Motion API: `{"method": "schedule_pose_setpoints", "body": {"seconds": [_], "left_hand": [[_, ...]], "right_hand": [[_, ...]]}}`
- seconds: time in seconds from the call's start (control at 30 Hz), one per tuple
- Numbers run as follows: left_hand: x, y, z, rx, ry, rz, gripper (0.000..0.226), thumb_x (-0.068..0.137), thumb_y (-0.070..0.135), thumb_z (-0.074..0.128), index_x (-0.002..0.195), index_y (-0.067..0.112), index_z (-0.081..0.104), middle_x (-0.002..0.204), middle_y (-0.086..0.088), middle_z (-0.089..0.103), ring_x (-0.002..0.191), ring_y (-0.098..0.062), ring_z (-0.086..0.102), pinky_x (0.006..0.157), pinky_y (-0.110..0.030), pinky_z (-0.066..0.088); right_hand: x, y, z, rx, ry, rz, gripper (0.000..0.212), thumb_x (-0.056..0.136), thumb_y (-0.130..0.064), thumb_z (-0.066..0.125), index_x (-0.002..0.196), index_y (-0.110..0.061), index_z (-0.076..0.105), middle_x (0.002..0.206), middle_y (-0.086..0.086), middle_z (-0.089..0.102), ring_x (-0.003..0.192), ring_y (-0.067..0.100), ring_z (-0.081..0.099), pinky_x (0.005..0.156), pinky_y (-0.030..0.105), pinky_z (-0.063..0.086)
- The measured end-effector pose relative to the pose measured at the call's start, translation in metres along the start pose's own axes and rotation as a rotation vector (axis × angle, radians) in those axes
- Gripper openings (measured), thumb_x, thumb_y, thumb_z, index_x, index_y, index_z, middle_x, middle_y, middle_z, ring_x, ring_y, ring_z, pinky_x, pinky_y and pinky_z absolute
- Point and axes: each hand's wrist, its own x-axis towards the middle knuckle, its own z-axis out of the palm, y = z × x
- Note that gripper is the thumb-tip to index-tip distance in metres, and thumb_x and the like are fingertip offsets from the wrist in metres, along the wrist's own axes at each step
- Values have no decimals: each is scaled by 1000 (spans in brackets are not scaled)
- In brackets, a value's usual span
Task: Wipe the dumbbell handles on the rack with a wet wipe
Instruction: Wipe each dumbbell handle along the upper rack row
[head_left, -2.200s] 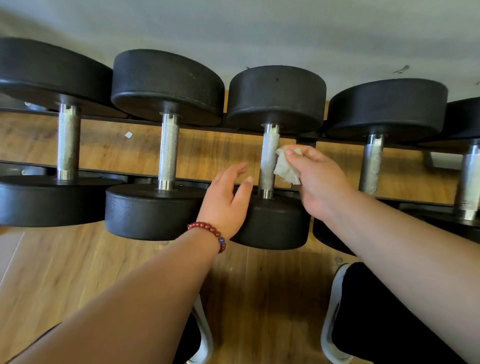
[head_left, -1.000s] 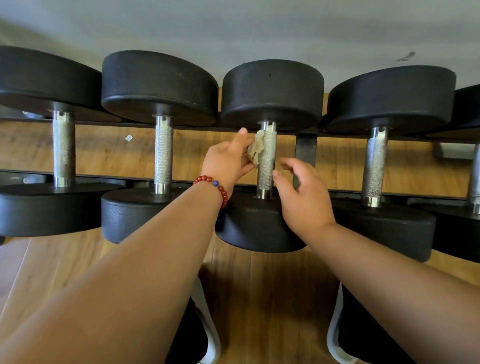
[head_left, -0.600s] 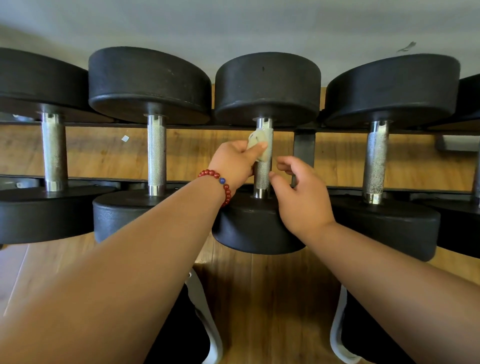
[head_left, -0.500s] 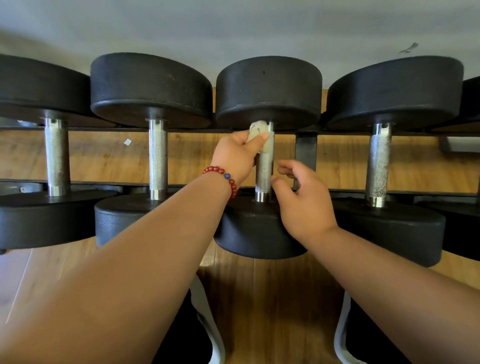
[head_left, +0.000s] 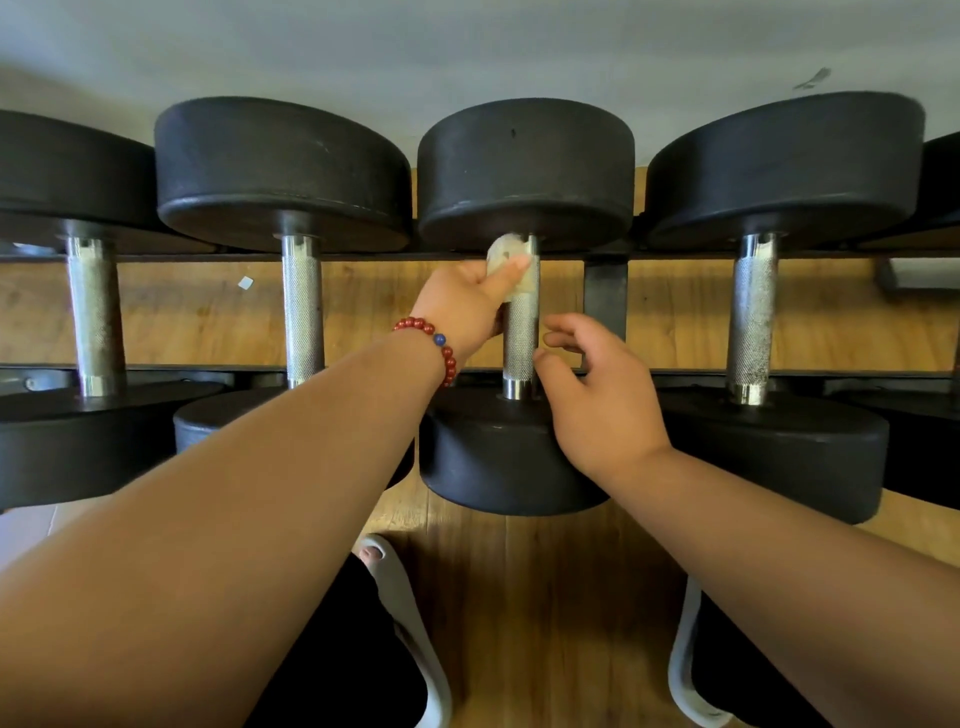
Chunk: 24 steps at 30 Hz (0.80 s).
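Note:
Several black dumbbells lie side by side on a black rack (head_left: 605, 299), each with a knurled steel handle. My left hand (head_left: 465, 306), a red bead bracelet on its wrist, holds a crumpled pale wet wipe (head_left: 506, 254) against the upper end of the middle dumbbell's handle (head_left: 521, 343), right under the far weight head. My right hand (head_left: 597, 395) hovers by the lower end of that same handle with fingers loosely curled and holding nothing. Neighbouring handles stand to the left (head_left: 303, 312) and to the right (head_left: 753, 317).
Wooden floor (head_left: 545, 597) lies below the rack, with my feet in light slippers (head_left: 410, 623) at the bottom. A grey wall runs behind the far weight heads. A small white scrap (head_left: 245, 282) lies on the floor behind the rack.
The wipe passed from my right hand to my left hand. My left hand then slid the wipe up the middle handle to its top end, while my right hand stayed low beside the handle.

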Motion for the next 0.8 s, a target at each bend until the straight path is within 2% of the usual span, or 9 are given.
{"method": "schedule_pose_setpoints", "body": {"seconds": [0.13,0.3,0.47,0.57,0.6,0.7,0.8], "left_hand": [[-10,-14,-6,30,-89,-50,16,94,32,60,92,18,67,95,-5,74,89,-13,72,81,-25,58],[11,13,-5,-23,39,-12,20,93,33,63,86,15,66,93,-4,73,93,-14,71,82,-27,58],[6,-8,0,34,-14,46,18,95,36,58,100,21,66,100,-5,72,97,-17,69,93,-39,55],[2,-8,3,-135,-60,52,30,86,37,63,109,18,63,111,-10,68,107,-20,66,96,-38,52],[1,-5,4,-201,-48,41,29,89,38,61,109,17,62,113,-10,67,108,-20,65,96,-37,52],[1,0,4,-315,43,-16,22,100,34,49,102,16,62,110,-9,69,104,-17,67,92,-32,54],[7,4,5,-365,67,-90,24,98,29,56,108,9,64,107,-10,70,101,-19,68,93,-37,55]], "right_hand": [[0,-1,0,4,-7,-14,36,94,-33,52,129,-27,55,117,-12,57,96,1,55,87,28,49],[0,1,1,49,2,14,37,94,-31,54,131,-28,54,117,-13,57,94,-3,55,85,23,47],[0,1,1,21,-17,-3,38,94,-34,52,131,-28,54,115,-14,58,90,1,57,84,31,52],[1,2,1,29,-13,-1,38,93,-34,52,131,-28,55,114,-14,58,89,1,57,84,30,52],[1,2,1,30,-12,-2,38,94,-34,52,131,-27,55,113,-14,59,89,2,57,83,30,52],[0,1,0,31,-15,-7,37,94,-32,52,130,-27,55,112,-13,59,91,2,57,83,29,52],[1,2,0,36,-15,-6,38,94,-32,53,131,-26,55,112,-13,59,91,3,57,82,29,52]]}}
